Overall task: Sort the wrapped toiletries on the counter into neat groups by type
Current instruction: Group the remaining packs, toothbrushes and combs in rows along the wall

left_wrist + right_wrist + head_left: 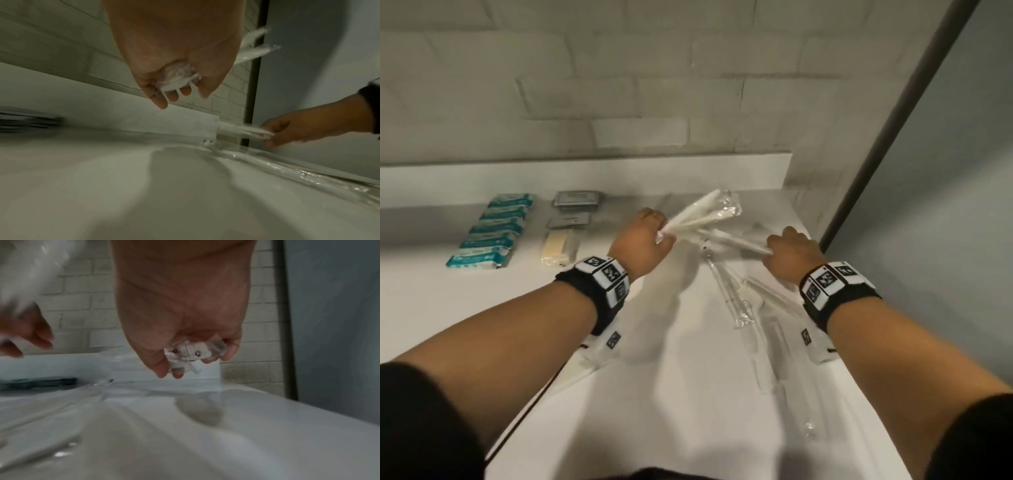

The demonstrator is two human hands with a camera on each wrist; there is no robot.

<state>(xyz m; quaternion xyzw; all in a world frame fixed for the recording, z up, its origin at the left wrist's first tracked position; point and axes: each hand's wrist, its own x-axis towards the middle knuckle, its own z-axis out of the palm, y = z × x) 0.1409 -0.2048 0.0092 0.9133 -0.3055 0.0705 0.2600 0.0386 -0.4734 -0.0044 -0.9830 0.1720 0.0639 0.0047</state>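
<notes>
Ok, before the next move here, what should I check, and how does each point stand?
1. Left hand grips its bundle of wrapped sticks: ok.
2. Right hand grips a wrapped stick: ok.
3. Both are the same type: cannot tell.
4. Teal packets lined up: ok.
5. Grey packets grouped: ok.
6. Loose wrapped pieces on the counter sorted: not ok.

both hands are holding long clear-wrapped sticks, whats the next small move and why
Probably pass the wrapped stick from the right hand into the bundle that the left hand grips. They look alike, and more lie loose on the counter.
</notes>
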